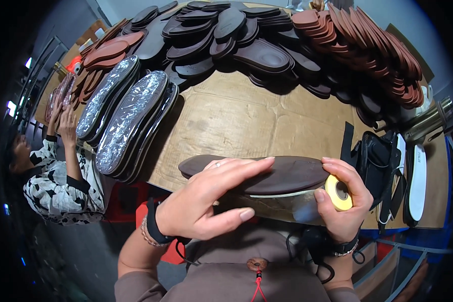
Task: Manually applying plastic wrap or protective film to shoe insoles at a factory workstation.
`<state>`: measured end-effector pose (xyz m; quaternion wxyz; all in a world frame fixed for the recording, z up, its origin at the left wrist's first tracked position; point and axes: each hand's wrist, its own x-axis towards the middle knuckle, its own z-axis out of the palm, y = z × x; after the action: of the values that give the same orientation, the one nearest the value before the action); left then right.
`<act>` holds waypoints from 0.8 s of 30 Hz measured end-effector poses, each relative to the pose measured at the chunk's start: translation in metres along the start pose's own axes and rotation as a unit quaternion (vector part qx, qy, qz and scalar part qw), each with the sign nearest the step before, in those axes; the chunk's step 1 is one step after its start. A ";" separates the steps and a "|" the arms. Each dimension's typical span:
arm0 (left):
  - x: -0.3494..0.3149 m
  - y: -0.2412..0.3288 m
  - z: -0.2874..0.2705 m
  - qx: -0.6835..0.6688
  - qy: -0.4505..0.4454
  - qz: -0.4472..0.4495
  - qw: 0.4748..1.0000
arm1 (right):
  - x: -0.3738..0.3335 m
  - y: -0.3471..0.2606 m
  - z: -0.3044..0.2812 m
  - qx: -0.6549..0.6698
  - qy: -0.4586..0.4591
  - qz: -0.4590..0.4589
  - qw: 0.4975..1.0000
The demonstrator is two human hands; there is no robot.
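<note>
Right in front of me, a dark brown shoe insole [292,176] lies crosswise at the near edge of the table, with a thin pale edge showing beneath it. My left hand [206,199] rests over its left part, fingers stretched out and thumb apart. In my right hand [350,201] is a yellow roll of tape [338,193], gripped between thumb and fingers at the insole's right end. Those fingertips touch the insole's upper edge. Below the insole, a clear shiny strip [307,206] runs toward the roll; I cannot tell where its left end is.
Insoles in clear wrap [131,121] stand stacked at left. Dark insoles [226,30] pile up across the back, reddish-brown ones [367,50] at back right. A black pouch [375,156], white insole [417,181] and metal cylinder [430,121] are at right. Another person [65,176] works at left.
</note>
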<state>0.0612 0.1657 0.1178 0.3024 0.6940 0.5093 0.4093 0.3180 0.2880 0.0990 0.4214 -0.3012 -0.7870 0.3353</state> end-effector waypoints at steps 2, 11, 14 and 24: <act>0.008 0.004 -0.004 0.011 -0.044 -0.039 0.998 | 0.001 -0.007 0.001 -0.007 -0.001 -0.014 1.000; 0.036 0.000 -0.005 0.044 -0.146 -0.015 0.988 | 0.004 -0.030 0.007 -0.056 -0.021 -0.081 0.995; 0.048 -0.004 0.000 0.044 -0.213 0.001 0.976 | 0.000 -0.040 0.012 -0.063 -0.035 -0.101 0.992; 0.054 -0.003 -0.008 0.055 -0.248 -0.031 0.967 | -0.008 -0.029 -0.006 0.001 -0.057 -0.075 0.996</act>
<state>0.0610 0.2176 0.1331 0.3928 0.7731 0.4619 0.1861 0.3218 0.2664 0.1208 0.4001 -0.2215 -0.8298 0.3198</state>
